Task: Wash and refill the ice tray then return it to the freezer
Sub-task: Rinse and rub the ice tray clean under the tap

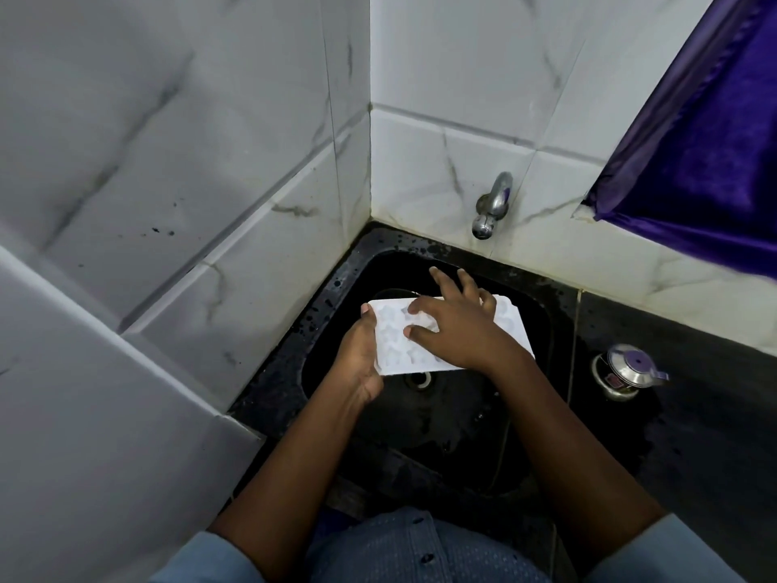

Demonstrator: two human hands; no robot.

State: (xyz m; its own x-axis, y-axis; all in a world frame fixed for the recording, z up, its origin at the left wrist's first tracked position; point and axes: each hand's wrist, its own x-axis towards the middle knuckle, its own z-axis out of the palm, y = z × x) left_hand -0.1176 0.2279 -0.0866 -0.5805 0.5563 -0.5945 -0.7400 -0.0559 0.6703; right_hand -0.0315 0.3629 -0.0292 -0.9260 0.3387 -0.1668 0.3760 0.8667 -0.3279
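Nearest to me are my shirt [403, 549] and my two bare forearms reaching over the black sink [332, 296]. My left hand [361, 359] grips the ice tray [391, 334] by its left end, with the thumb on the rim and the fingers curled out of sight beneath. My right hand [458, 330] lies on top of it, fingers spread and fairly straight across the moulded pockets, pressing, not gripping. The tray hangs in the air over the basin, just above the drain [418, 379], its far end tipped toward the tap [492, 204].

I judge I am rubbing it clean. I see no stream from the tap, and I cannot tell whether the tray is wet.

The risk is the hold. Only one end is gripped, so a hard push from my flat hand could flex the tray or lever it out of my left fingers, down onto the drain. Reaching for the tap would take away the steadying hand. Further right, a steel pot [626, 370] stands on the wet counter [693, 435], within a careless elbow's reach.
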